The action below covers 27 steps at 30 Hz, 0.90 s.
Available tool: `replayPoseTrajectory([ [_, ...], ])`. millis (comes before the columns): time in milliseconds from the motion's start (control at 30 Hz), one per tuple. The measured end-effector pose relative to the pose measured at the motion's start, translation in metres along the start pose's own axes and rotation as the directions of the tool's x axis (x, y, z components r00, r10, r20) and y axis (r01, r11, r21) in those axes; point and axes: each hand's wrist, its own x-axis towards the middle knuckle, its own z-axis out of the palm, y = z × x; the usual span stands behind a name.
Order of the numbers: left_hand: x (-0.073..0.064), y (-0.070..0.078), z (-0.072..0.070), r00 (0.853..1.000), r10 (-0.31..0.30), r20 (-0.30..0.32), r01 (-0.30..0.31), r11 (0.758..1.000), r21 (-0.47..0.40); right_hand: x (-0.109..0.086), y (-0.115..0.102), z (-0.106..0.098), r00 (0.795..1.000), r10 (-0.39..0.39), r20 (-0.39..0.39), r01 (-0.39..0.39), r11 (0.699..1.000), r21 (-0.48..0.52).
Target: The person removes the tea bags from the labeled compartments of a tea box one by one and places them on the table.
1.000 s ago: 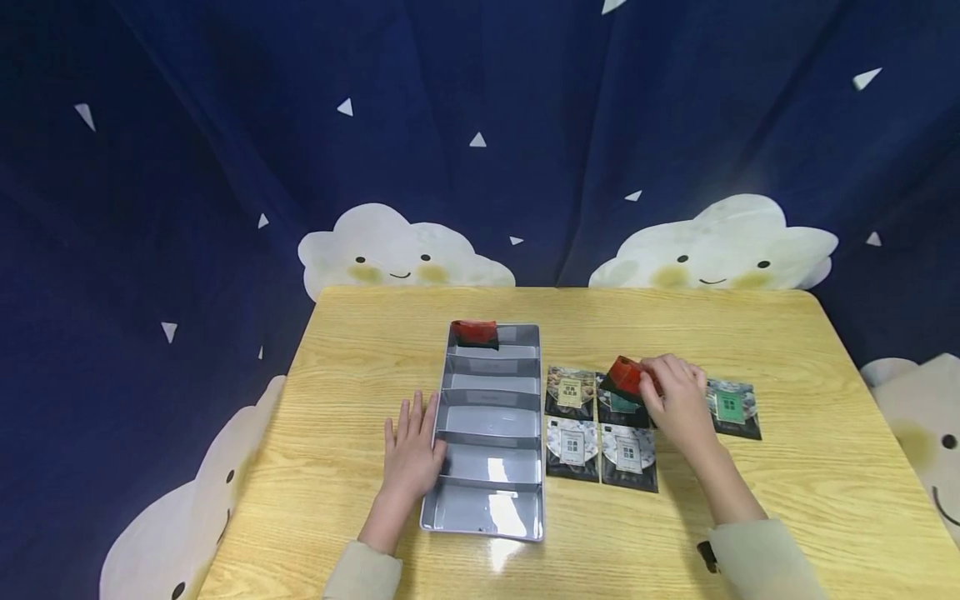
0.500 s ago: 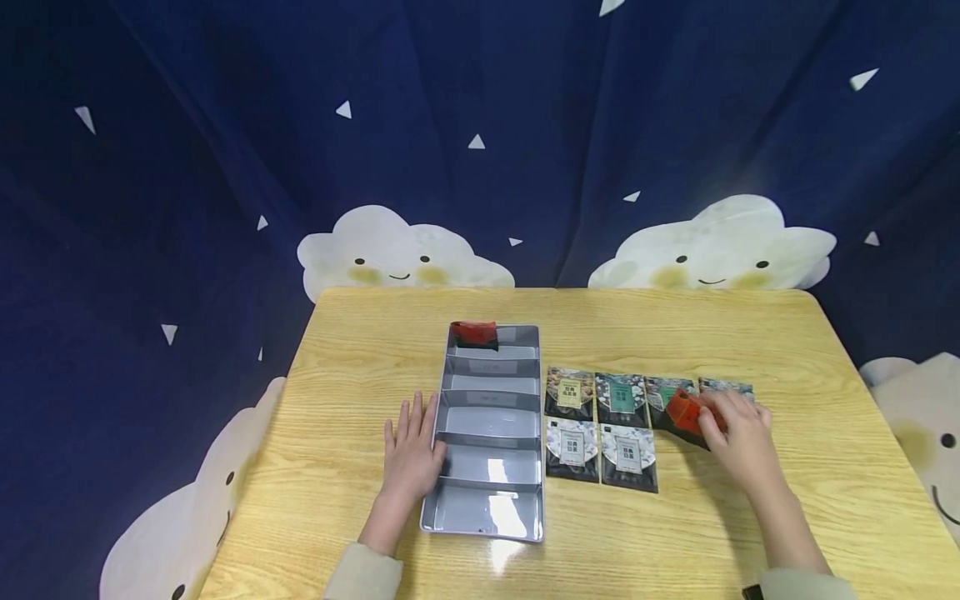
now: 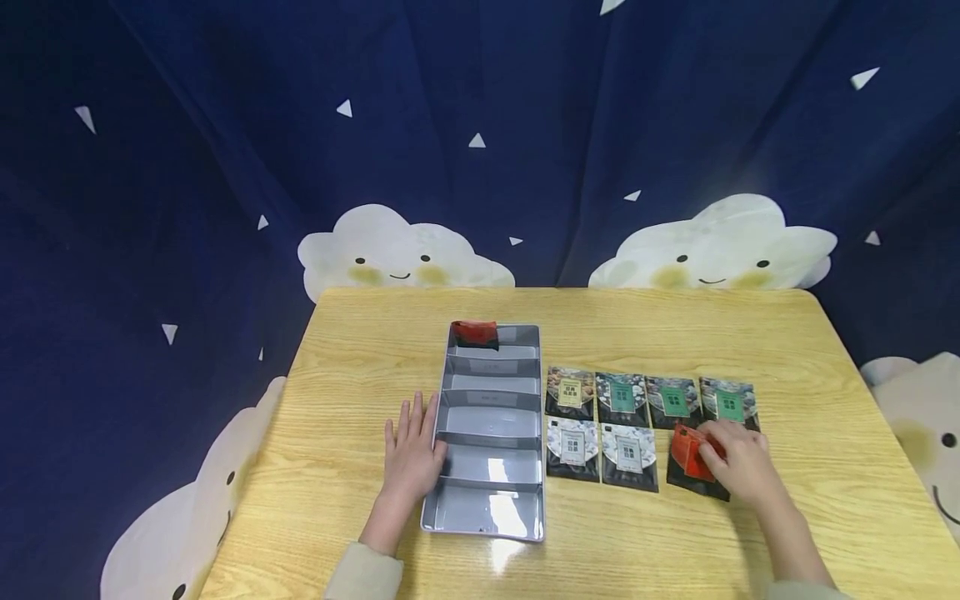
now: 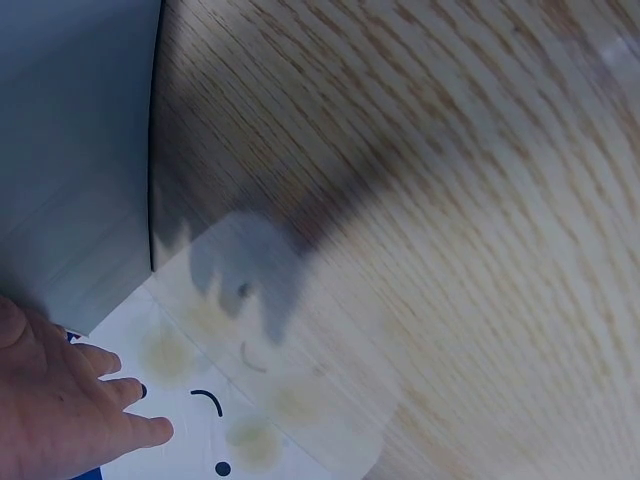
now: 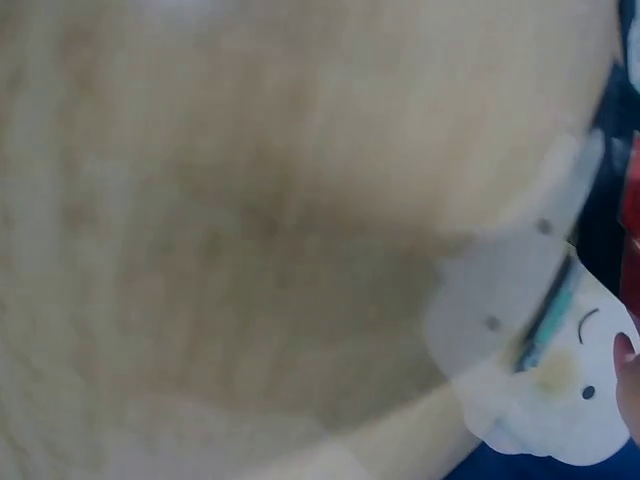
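My right hand (image 3: pixel 742 467) pinches a red and black sachet (image 3: pixel 693 462) by its right side, low over the table at the right of the lower row of sachets. In the right wrist view only a strip of the red sachet (image 5: pixel 630 220) and a fingertip show at the right edge. My left hand (image 3: pixel 411 462) rests with fingers spread against the left side of a grey compartment tray (image 3: pixel 491 421). The left wrist view shows that hand (image 4: pixel 60 410) beside the tray's wall (image 4: pixel 75 130). Another red sachet (image 3: pixel 476 334) leans in the tray's farthest compartment.
Right of the tray, a yellow-labelled sachet (image 3: pixel 570 393) and green-labelled sachets (image 3: pixel 622 398) lie in a row. Two white-labelled sachets (image 3: pixel 572 450) lie in front of them. A dark blue curtain (image 3: pixel 480 125) with cloud prints hangs behind the wooden table (image 3: pixel 360 342).
My right hand has carried the red sachet rightward, then toward me, from above the green-labelled sachets to the lower row's right. The left hand and tray have stayed put.
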Motion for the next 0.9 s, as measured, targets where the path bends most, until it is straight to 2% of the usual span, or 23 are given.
replayPoseTrajectory([
  [167,0.001,0.000,-0.001,1.000,-0.005,0.000,0.005,1.000,0.003,-0.005,0.004,0.012,1.000,0.026,0.017,-0.025,0.998,-0.049],
  [533,0.000,0.000,0.000,1.000,-0.008,0.003,0.008,1.000,0.001,-0.009,0.001,0.032,0.999,0.003,-0.041,-0.007,0.994,-0.108],
  [900,0.000,0.000,-0.001,1.000,-0.005,0.001,0.005,1.000,-0.002,-0.012,-0.003,0.045,0.992,0.097,-0.085,-0.106,0.988,-0.110],
])
